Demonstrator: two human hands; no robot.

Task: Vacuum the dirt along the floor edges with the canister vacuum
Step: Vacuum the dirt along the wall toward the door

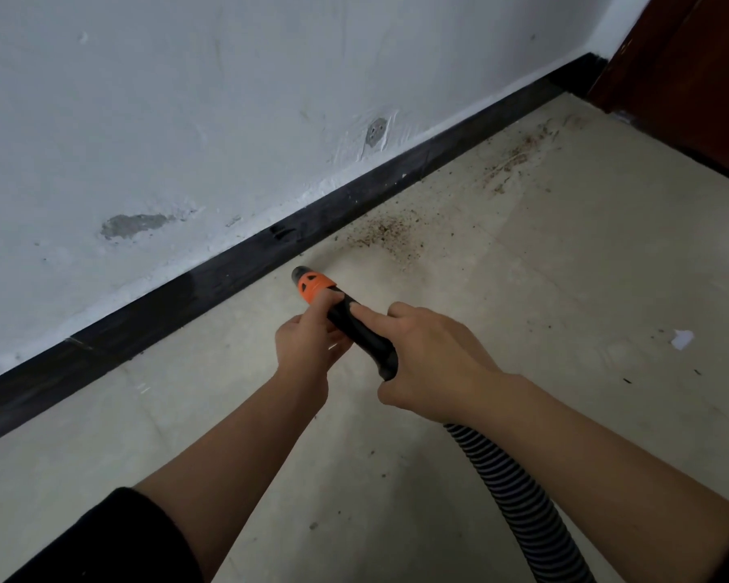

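Hose (518,494) trails from my right grip (434,363), closed round the handle (363,334); left grip (308,342) pinches it beside the orange collar (314,286). Aiming short would leave dirt (384,233) along the baseboard (228,271).

No legible text or labels anywhere.

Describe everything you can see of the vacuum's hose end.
The hose end is a black tube, plastic by its look, with an orange collar behind its dark tip. It slants down toward the baseboard, its tip short of the dirt; whether it touches the floor is unclear. The left hand grips it behind the collar, the right hand its rear, forefinger along the top. A ribbed hose trails from it.
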